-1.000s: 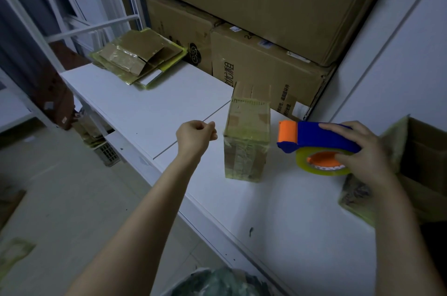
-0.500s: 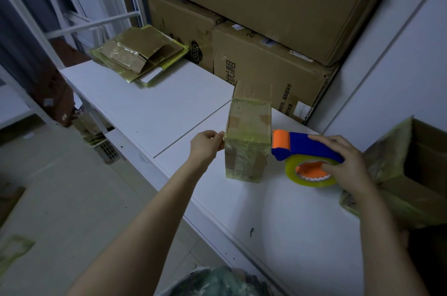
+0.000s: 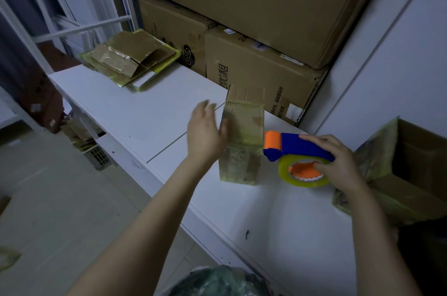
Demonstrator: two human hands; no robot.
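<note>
At the middle of the white table [image 3: 150,114] the small taped box [image 3: 242,141] stands upright. The left hand [image 3: 205,133], fingers spread, hovers at its nine o'clock face. The right hand [image 3: 338,162] wraps the tape dispenser [image 3: 297,148], whose nose is at the box's three o'clock side. Unbraced, the box could tip or skid under a push. Its contents are hidden; the open carton [image 3: 425,148] at three o'clock shows only darkness.

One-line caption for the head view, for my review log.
Open left hand beside a small tape-wrapped cardboard box on a white table; right hand grips a blue-and-orange tape dispenser at its other side.
</note>
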